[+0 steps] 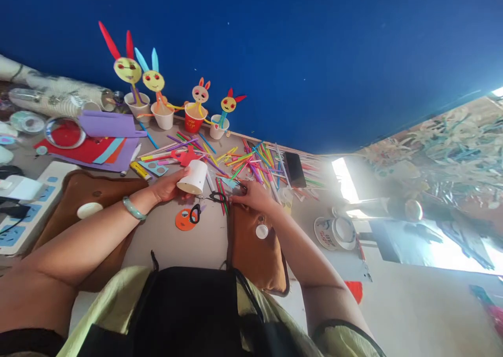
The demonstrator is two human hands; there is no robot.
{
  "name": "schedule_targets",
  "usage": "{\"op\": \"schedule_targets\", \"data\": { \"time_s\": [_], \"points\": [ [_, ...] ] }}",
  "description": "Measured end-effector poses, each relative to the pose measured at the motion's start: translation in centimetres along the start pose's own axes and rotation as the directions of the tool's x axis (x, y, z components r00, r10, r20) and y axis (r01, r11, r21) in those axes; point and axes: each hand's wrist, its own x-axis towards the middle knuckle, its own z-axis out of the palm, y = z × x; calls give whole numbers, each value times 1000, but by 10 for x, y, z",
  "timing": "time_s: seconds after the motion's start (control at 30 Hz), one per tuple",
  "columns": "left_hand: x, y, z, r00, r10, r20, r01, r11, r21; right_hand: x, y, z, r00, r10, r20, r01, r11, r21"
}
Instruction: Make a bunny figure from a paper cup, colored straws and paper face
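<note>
My left hand point(168, 185) is wrapped round a white paper cup point(193, 177) held on its side just above the table. My right hand point(251, 195) rests closed among the coloured straws point(251, 163), fingers pinched on something too small to make out. Black-handled scissors point(204, 202) lie between my hands, partly over an orange paper disc point(183, 220). A green bangle point(133, 208) sits on my left wrist.
Several paper-cup bunny figures point(163, 97) stand along the blue wall. Purple and red paper sheets point(104, 137) and stacked cups point(55, 100) lie at the left. A black phone point(295, 169) rests among the straws. Brown pads point(257, 252) sit under my forearms; a taped cup point(338, 232) is right.
</note>
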Motion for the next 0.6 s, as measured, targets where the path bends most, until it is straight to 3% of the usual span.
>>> {"op": "schedule_targets", "data": {
  "time_s": [0.17, 0.33, 0.47, 0.6],
  "points": [
    [-2, 1, -3, 1000, 11, 16, -11, 1000, -3, 13, -21, 1, 992, 10, 124, 25, 960, -278],
    [-1, -1, -7, 999, 24, 26, -23, 999, -31, 27, -25, -1, 983, -47, 178, 99, 950, -295],
    [2, -3, -8, 998, 56, 33, -54, 998, -43, 40, -13, -11, 996, -15, 87, 38, 960, -277],
    [3, -2, -4, 998, 45, 51, -40, 995, -87, 43, -5, -16, 992, 72, -101, -96, 961, -258]
  ]
}}
